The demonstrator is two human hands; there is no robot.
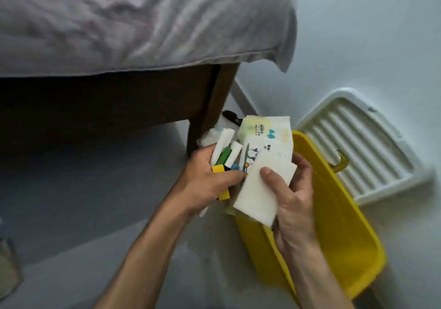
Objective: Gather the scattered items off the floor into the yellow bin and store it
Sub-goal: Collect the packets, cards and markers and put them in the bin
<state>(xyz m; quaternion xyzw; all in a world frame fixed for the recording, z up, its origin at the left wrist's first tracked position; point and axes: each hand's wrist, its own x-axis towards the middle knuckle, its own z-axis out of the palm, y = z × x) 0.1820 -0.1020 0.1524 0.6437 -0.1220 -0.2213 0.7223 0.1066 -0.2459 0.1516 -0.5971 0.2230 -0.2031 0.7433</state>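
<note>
The yellow plastic bin (334, 225) sits on the pale floor (195, 249) beside a white ribbed lid (362, 146), while the left hand (205, 180) grips coloured markers (223, 154) and the right hand (291, 194) pinches white printed packets (260, 189) above its rim.

1 yellow bin (338, 225), 1 white lid (365, 146), 2 hands (210, 180), 1 bed (143, 22)
</note>
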